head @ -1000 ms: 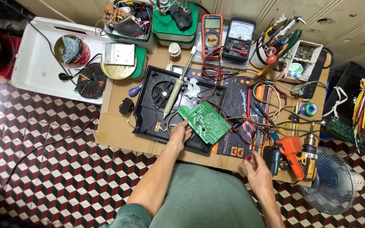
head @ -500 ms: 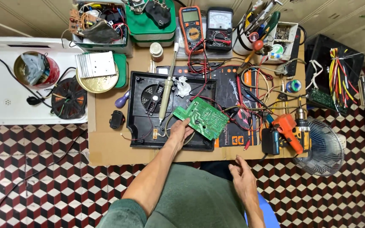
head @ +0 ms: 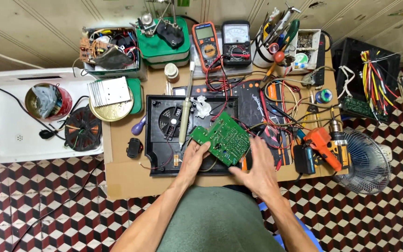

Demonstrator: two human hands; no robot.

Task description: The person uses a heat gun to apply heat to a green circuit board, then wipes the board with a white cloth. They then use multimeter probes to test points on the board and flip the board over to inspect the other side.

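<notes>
My right hand (head: 256,169) has come up from the near edge of the desk (head: 131,179), where it sat half a second ago, and now rests open with fingers spread at the right near corner of the green circuit board (head: 222,137). My left hand (head: 193,158) stays where it was, fingers curled against the board's left near edge, gripping it lightly. The board lies tilted across the near right part of the black open appliance casing (head: 162,154), about where it lay before. The view has also shifted closer and slightly right, so the casing now sits near the middle.

A soldering iron (head: 184,112) lies lengthwise over the casing, its tip toward my left hand, crossing the round fan (head: 170,121) set in the casing. Right of the board a tangle of red and black wires (head: 276,126) covers the desk, and an orange cordless drill (head: 325,147) lies beyond them. At the far edge stand an orange multimeter (head: 204,39) and a black meter (head: 236,39).

My hands hide the board's near edge, so I cannot tell whether my right fingertips press the board or only the casing beside it. The parts on the board are too small to make out. My forearms run out of view at the near edge.
</notes>
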